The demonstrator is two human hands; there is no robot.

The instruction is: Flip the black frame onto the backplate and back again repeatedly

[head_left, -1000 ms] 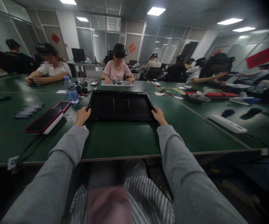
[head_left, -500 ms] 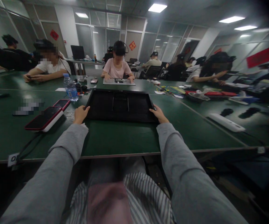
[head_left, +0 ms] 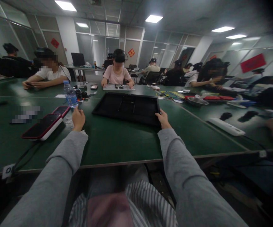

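A black rectangular tray-like panel [head_left: 127, 107] lies slanted on the green table, its right end nearer to me. My right hand [head_left: 163, 119] grips its right edge, thumb on top. My left hand [head_left: 79, 119] is off the panel, to the left of its left end, with nothing seen in it and its fingers raised and partly apart. Just beyond that hand stands a water bottle [head_left: 70, 94] with a blue cap.
Left of my left hand is a red-edged phone [head_left: 41, 126] on a white block. A white power strip [head_left: 226, 126] lies at the right. Cables [head_left: 169, 95] and a metal bowl [head_left: 197, 101] are farther back. A person in pink [head_left: 117, 74] sits opposite.
My left hand has let go of the panel's left edge and moved slightly left. The panel has turned, its left end now apart from that hand. My right hand still holds the right edge.
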